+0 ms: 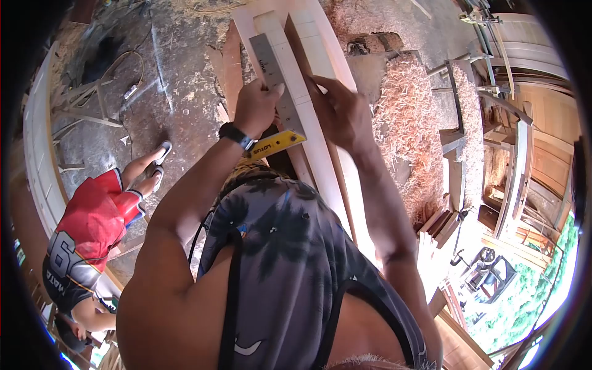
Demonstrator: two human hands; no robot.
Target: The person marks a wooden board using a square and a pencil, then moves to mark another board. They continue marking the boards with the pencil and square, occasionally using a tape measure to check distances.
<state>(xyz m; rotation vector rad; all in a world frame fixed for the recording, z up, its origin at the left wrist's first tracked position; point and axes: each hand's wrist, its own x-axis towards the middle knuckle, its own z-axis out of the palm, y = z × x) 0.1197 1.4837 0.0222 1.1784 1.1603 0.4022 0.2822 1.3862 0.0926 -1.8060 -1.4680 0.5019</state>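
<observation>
My left hand (258,106), with a dark watch (237,134) on the wrist, is closed on a try square, its thumb on the metal blade (264,58). The square's yellow stock (274,145), marked LOTUS, angles across the near end of the blade. Under the blade runs a long pale wooden board (297,92) with faint lines across it. My right hand (342,114) is at the board's right side, its fingers pinched together by a dark gap between the boards. Whatever those fingers hold, if anything, is hidden.
Wood shavings (404,117) cover the ground at right, beside timber frames (459,160). A person in a red and black shirt (86,216) bends at left near a long pale plank (40,148). A cord (139,61) lies on the stained floor.
</observation>
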